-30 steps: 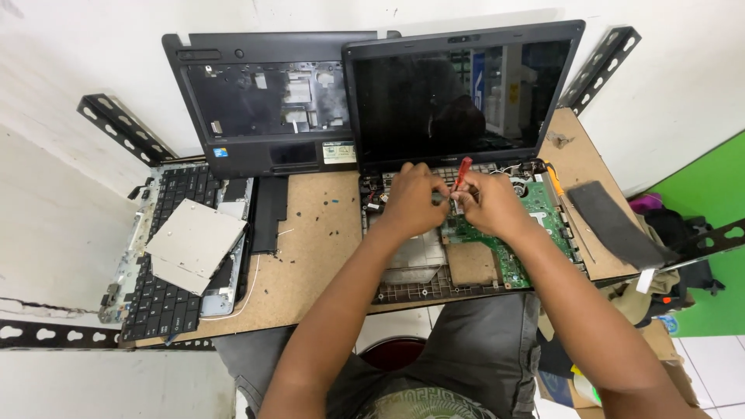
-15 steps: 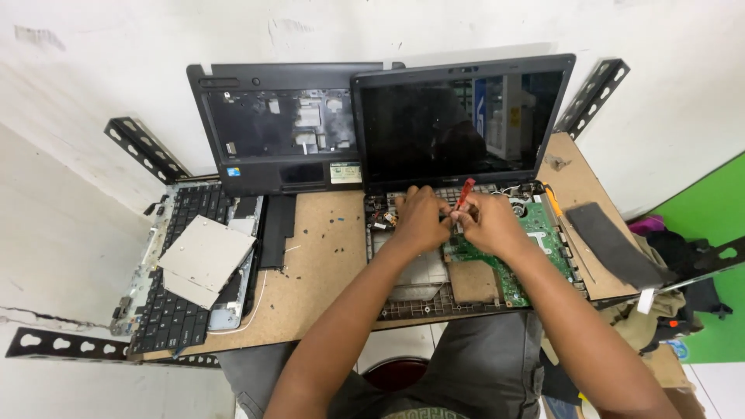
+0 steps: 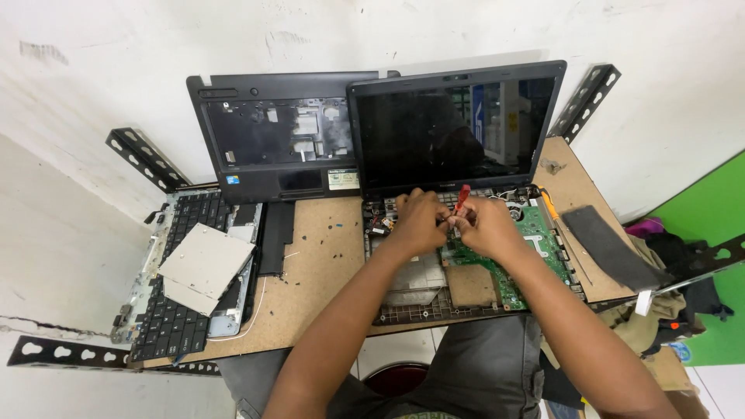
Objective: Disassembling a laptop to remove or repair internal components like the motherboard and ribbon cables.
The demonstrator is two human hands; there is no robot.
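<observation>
on a small brown board table that stands against a white wall, an opened laptop lies in front of the person, with its dark screen upright and leaning near the wall. the top cover of the laptop is off, so the green circuit board and the metal frame inside are seen. both hands meet over the back part of this open base, just under the screen. the left hand has the fingers bent and close together, pressing on the parts there; if it pinches something i cannot tell. the right hand is closed around a red screwdriver, whose handle points up between the two hands.

left of the laptop, a black palmrest cover leans on the wall. at the left edge of the table a keyboard lies flat, and a grey flat drive rests on it. small dark screws are spread on the bare board. on the right side lie a black strip and an orange tool. black perforated metal brackets hold the table at the corners. a green wall is at the right, and the floor below has white tiles.
</observation>
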